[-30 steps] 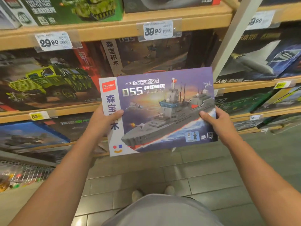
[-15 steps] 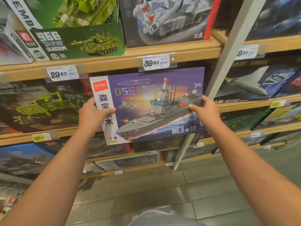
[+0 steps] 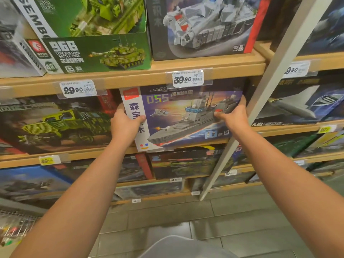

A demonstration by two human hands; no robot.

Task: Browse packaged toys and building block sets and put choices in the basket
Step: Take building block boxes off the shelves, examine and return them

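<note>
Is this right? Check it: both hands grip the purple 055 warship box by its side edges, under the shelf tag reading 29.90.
Not quite. The head view shows the tag directly above the purple 055 warship box reads 39.90; the 29.90 tag hangs further left, above the green truck box. The rest holds: the left hand and right hand grip its side edges.

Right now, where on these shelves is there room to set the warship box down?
Only the slot the warship box fills, under the 39.90 tag, between the green truck box and the white upright post. Left hand and right hand grip its edges. Other shelves look packed.
</note>
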